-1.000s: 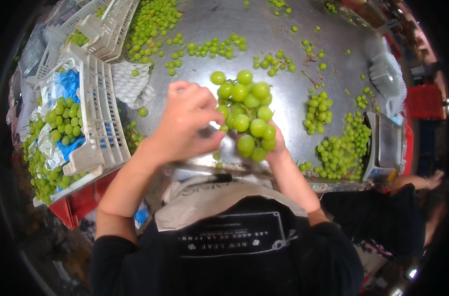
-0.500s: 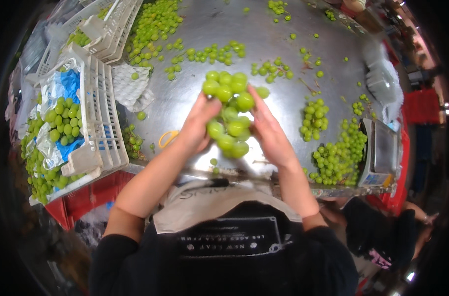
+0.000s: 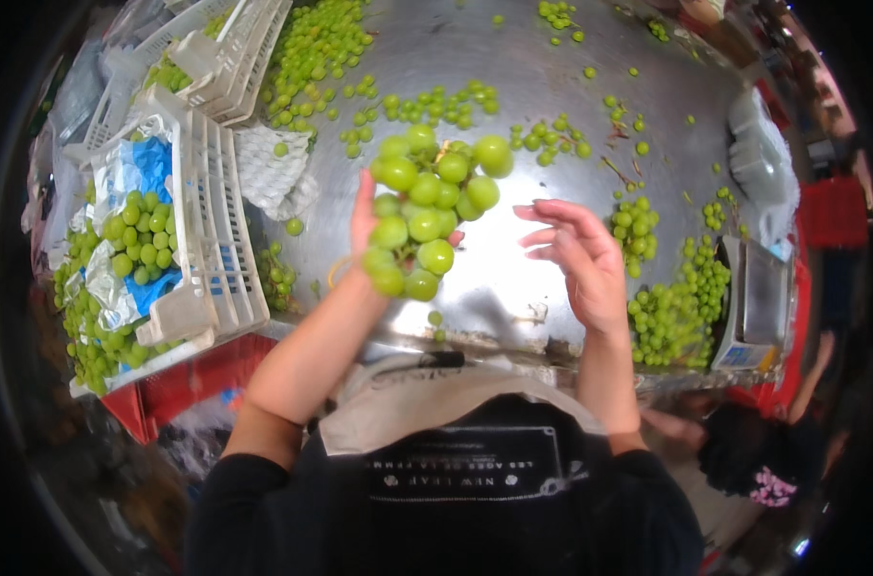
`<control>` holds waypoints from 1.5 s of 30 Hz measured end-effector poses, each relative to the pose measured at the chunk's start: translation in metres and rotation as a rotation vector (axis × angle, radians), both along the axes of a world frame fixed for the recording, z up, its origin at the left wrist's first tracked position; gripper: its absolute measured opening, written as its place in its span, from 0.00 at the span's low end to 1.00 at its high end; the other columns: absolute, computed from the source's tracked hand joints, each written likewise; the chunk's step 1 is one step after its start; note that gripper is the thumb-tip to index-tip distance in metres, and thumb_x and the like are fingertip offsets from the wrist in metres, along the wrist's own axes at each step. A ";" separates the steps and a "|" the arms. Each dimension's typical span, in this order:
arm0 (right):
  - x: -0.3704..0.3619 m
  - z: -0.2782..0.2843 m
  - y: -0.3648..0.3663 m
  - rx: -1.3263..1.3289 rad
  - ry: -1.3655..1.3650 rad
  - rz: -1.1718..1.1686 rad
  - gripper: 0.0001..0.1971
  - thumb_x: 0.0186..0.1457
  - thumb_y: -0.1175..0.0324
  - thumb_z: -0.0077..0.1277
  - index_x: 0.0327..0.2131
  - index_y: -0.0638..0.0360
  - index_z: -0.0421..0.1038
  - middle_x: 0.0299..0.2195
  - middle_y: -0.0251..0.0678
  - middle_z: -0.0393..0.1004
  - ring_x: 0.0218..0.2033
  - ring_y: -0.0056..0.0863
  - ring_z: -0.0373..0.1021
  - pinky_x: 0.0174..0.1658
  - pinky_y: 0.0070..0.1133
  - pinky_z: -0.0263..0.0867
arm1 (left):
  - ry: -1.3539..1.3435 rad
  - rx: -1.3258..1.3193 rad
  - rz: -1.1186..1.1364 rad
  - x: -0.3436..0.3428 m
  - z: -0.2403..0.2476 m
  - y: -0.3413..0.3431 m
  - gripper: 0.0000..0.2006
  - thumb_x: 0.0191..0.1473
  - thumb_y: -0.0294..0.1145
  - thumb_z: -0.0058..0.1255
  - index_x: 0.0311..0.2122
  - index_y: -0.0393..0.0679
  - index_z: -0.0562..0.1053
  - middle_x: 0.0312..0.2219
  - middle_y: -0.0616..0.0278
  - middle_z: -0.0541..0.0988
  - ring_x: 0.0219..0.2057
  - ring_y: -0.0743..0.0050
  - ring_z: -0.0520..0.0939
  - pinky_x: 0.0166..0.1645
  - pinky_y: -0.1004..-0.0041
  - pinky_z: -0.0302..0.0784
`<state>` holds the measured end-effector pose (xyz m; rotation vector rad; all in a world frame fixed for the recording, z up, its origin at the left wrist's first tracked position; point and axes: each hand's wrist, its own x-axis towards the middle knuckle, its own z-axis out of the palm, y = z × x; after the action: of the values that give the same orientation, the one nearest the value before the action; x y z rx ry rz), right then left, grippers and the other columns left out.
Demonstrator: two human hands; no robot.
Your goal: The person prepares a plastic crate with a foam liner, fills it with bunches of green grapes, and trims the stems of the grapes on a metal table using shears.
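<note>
A bunch of large green grapes [image 3: 424, 223] is held up over the metal table by my left hand [image 3: 364, 221]. The bunch hides most of that hand's fingers; the thumb side shows at its left edge. My right hand [image 3: 582, 259] is apart from the bunch on its right, fingers loosely bent and spread, with nothing in them. Just left of my left wrist, a bit of a yellow loop handle [image 3: 336, 273] shows on the table. A couple of loose grapes [image 3: 436, 319] lie below the held bunch.
At left stands a white plastic crate [image 3: 201, 221] holding grape bunches, with another white crate [image 3: 249, 58] behind. Loose grapes [image 3: 321, 48] heap at the far left of the metal table [image 3: 513, 86]. Bunches [image 3: 676, 312] lie beside a scale [image 3: 758, 298] at right, near clear plastic trays [image 3: 755, 144].
My right hand has let go of the bunch and moved right, its fingers opening. The bunch has shifted slightly left and turned in my left hand.
</note>
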<state>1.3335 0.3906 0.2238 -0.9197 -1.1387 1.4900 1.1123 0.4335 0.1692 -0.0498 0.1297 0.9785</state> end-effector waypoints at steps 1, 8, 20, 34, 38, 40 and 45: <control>0.000 -0.003 0.000 -0.005 0.002 -0.008 0.16 0.55 0.71 0.43 0.47 0.65 0.62 0.43 0.44 0.70 0.38 0.25 0.69 0.41 0.21 0.65 | -0.029 -0.010 0.004 0.001 0.005 -0.001 0.35 0.49 0.65 0.35 0.54 0.48 0.58 0.50 0.51 0.64 0.47 0.48 0.70 0.41 0.49 0.75; 0.000 -0.010 0.000 0.005 0.003 -0.045 0.14 0.55 0.72 0.44 0.44 0.65 0.64 0.42 0.42 0.71 0.37 0.23 0.69 0.40 0.20 0.65 | -0.093 0.044 -0.043 0.000 0.008 -0.002 0.37 0.49 0.65 0.35 0.55 0.46 0.57 0.51 0.48 0.63 0.46 0.46 0.71 0.42 0.48 0.74; -0.031 -0.022 -0.003 0.020 0.151 -0.138 0.40 0.50 0.54 0.49 0.59 0.56 0.38 0.58 0.47 0.44 0.55 0.43 0.54 0.52 0.35 0.61 | 0.855 0.401 0.091 0.011 0.031 -0.011 0.40 0.50 0.64 0.36 0.59 0.45 0.50 0.57 0.51 0.55 0.56 0.52 0.59 0.55 0.53 0.60; -0.016 -0.075 0.027 -0.343 1.404 0.302 0.41 0.41 0.37 0.47 0.54 0.53 0.55 0.52 0.40 0.59 0.53 0.41 0.58 0.56 0.46 0.46 | 1.196 0.852 0.278 0.013 0.074 -0.026 0.15 0.47 0.27 0.52 0.42 0.38 0.68 0.39 0.60 0.73 0.39 0.74 0.74 0.38 0.77 0.72; -0.022 -0.060 0.025 -0.396 1.471 0.160 0.38 0.42 0.39 0.46 0.53 0.52 0.57 0.52 0.40 0.61 0.52 0.40 0.59 0.60 0.45 0.37 | 1.502 1.000 0.125 0.033 0.062 -0.034 0.17 0.42 0.25 0.58 0.40 0.42 0.69 0.27 0.67 0.75 0.30 0.81 0.76 0.31 0.80 0.72; -0.022 -0.059 0.026 -0.380 1.371 0.109 0.36 0.43 0.41 0.45 0.52 0.53 0.59 0.49 0.41 0.64 0.52 0.38 0.60 0.61 0.42 0.38 | 1.570 1.032 0.105 0.041 0.061 -0.035 0.16 0.42 0.25 0.58 0.39 0.41 0.68 0.27 0.67 0.74 0.30 0.81 0.75 0.30 0.80 0.72; -0.023 -0.069 0.024 -0.345 1.378 0.121 0.36 0.47 0.41 0.42 0.56 0.49 0.50 0.54 0.38 0.57 0.55 0.38 0.53 0.58 0.42 0.42 | 1.641 1.030 -0.030 0.048 0.055 -0.032 0.15 0.42 0.27 0.59 0.38 0.39 0.70 0.23 0.64 0.75 0.24 0.80 0.76 0.29 0.80 0.72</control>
<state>1.3105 0.4143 0.1549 0.1129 0.0874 1.8899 1.1598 0.4012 0.2245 1.7162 1.0885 0.7314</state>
